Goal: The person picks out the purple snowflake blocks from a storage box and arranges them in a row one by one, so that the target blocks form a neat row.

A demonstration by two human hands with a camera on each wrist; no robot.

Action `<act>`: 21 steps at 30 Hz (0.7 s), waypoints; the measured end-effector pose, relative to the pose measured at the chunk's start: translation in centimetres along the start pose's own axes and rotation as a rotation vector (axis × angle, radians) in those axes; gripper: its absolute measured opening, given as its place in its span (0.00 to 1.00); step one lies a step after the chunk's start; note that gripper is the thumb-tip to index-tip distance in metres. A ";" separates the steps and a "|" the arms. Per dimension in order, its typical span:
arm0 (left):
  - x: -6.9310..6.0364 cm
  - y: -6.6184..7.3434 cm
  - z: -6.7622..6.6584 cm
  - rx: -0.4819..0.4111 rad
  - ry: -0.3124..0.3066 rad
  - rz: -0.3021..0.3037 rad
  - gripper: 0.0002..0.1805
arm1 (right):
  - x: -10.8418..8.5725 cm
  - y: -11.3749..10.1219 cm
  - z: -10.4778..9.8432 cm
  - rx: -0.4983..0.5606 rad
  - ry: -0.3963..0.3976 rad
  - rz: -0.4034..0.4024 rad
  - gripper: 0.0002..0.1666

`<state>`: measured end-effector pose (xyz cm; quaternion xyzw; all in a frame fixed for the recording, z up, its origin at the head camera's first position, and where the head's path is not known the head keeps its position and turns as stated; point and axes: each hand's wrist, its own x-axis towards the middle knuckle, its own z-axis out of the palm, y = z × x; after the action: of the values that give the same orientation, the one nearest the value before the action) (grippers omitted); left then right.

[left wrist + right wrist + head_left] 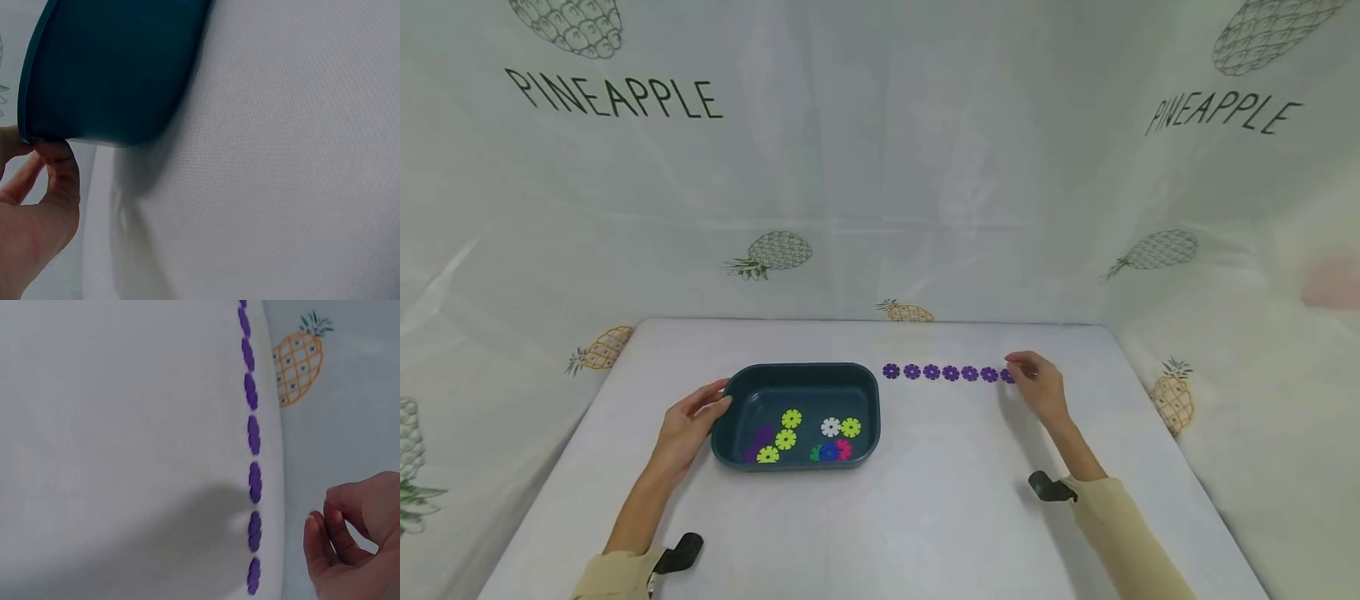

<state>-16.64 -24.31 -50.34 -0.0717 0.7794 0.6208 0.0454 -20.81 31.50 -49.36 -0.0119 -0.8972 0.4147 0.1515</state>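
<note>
A dark teal tray (797, 375) sits on the table's left half, with my left hand (694, 421) pinching its left rim between thumb and fingers. In the left wrist view the fingers (59, 165) meet the tray's edge (94, 75). Right of the tray, several purple flower-shaped discs (951, 373) form a straight row. My right hand (1037, 386) hovers over the row's right end, partly covering the last disc (1007, 377). Seen from the right wrist, that hand (353, 534) is raised off the discs (254, 482), fingers loosely bent and nothing visible between them.
Inside the tray lie loose discs: yellow-green (786, 439), white (830, 427), blue (828, 451), pink (844, 449), green and dark purple (763, 435). A pineapple-printed curtain (925, 167) hangs behind the white table (925, 517).
</note>
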 end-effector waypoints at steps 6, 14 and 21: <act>-0.1 0.1 -0.1 0.001 0.006 -0.004 0.33 | 0.0 -1.9 0.8 0.028 -0.024 -0.026 0.11; 0.2 0.0 -0.1 0.001 0.001 -0.015 0.33 | -0.2 -4.3 2.2 0.071 -0.056 -0.106 0.08; 0.1 0.2 -0.1 0.008 0.002 -0.015 0.34 | -0.5 -7.3 3.2 0.161 -0.100 -0.131 0.09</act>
<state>-16.74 -24.34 -50.18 -0.0780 0.7814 0.6171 0.0497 -20.49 24.27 -46.04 0.0798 -0.8662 0.4749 0.1337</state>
